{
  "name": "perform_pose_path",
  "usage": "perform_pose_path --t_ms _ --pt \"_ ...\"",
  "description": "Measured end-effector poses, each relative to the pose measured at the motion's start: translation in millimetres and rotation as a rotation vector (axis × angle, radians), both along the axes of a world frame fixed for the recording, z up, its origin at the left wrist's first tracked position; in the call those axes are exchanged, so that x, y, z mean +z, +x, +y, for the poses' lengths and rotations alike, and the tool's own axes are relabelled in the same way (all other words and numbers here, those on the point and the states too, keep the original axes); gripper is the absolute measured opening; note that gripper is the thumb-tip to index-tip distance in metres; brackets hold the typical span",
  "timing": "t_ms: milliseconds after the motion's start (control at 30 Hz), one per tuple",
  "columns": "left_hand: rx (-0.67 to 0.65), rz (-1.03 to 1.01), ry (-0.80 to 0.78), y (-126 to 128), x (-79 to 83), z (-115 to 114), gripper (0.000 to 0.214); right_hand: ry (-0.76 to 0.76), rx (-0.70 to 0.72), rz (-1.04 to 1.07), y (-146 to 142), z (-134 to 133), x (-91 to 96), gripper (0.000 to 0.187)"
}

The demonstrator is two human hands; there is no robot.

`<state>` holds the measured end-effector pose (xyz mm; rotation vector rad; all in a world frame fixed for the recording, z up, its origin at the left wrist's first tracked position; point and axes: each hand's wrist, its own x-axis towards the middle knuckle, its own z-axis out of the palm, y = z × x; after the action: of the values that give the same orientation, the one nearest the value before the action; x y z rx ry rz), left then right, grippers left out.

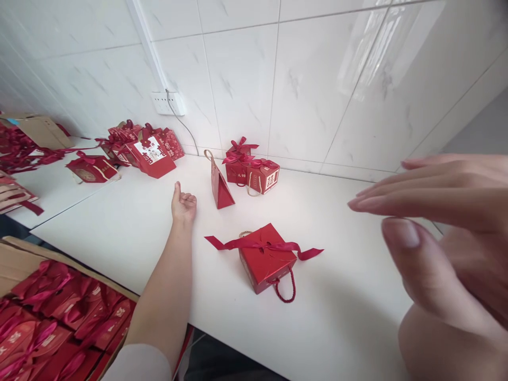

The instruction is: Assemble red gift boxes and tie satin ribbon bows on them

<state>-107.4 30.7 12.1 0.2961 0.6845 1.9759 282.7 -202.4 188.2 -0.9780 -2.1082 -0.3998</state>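
A red gift box (268,259) with a ribbon knotted across its top, loose ribbon ends and a dark red cord handle sits on the white table between my hands, touched by neither. My left hand (184,206) rests on the table to the left of the box, fingers curled in and thumb sticking up, with nothing visible in it. Close to the camera at the right, my right hand (440,233) is raised above the table. Its fingers are stretched out and the thumb lies just below them; no object shows in it.
A triangular red box (220,185) stands behind, near several ribboned boxes (264,175) by the tiled wall. More boxes (153,156) stand back left, below a wall socket (168,103). At lower left, a carton (16,254) holds many red boxes. Loose ribbons (24,151) lie far left.
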Motion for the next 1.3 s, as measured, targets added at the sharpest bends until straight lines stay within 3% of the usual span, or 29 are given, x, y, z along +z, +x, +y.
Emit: perform_pose_path --t_ms 100,267,333,467,533,600,667,767,833,933,1133,1300 --pt "-0.018 0.030 0.002 2.3 3.6 -1.5 0.048 0.067 0.034 0.080 -12.0 1.5 -3.7 0.013" --pt "-0.042 0.081 0.043 8.2 6.4 -2.3 0.035 0.033 0.135 -0.023 -12.7 16.5 -12.0 0.010" --pt "-0.041 0.087 0.042 10.1 8.4 -1.6 0.040 0.014 0.142 -0.036 -11.6 20.3 -13.1 0.009" --pt "-0.053 0.320 -0.014 20.1 33.6 -12.5 0.046 -0.100 0.158 -0.031 -13.5 26.5 -14.5 0.011" --pt "-0.179 0.593 0.071 32.2 56.7 -31.0 0.031 -0.274 0.161 -0.035 -14.5 34.7 -17.7 0.015" --pt "-0.411 0.851 0.160 48.8 78.7 -56.6 0.012 -0.560 0.154 -0.061 -14.3 49.0 -25.0 0.021" --pt "-0.669 1.096 0.096 66.4 92.2 -82.6 0.008 -0.883 0.151 -0.115 -13.0 67.9 -37.1 0.031" --pt "-0.933 1.349 -0.029 85.7 92.8 -107.1 0.013 -1.241 0.060 -0.213 -12.2 95.9 -58.3 0.049" --pt "-1.005 1.376 -0.067 90.3 87.1 -111.3 0.017 -1.387 0.134 -0.200 -13.6 108.6 -68.5 0.052" --pt "-1.077 1.341 -0.070 87.5 82.4 -108.1 0.023 -1.463 0.268 -0.156 -16.3 115.3 -72.8 0.054" --pt "-1.313 1.343 -0.163 82.3 88.2 -105.6 0.021 -1.485 0.333 -0.155 -15.4 109.5 -67.3 0.043" --pt "-1.379 1.615 0.037 84.9 94.5 -110.5 0.024 -1.544 0.439 -0.117 -17.7 105.7 -66.1 0.028"
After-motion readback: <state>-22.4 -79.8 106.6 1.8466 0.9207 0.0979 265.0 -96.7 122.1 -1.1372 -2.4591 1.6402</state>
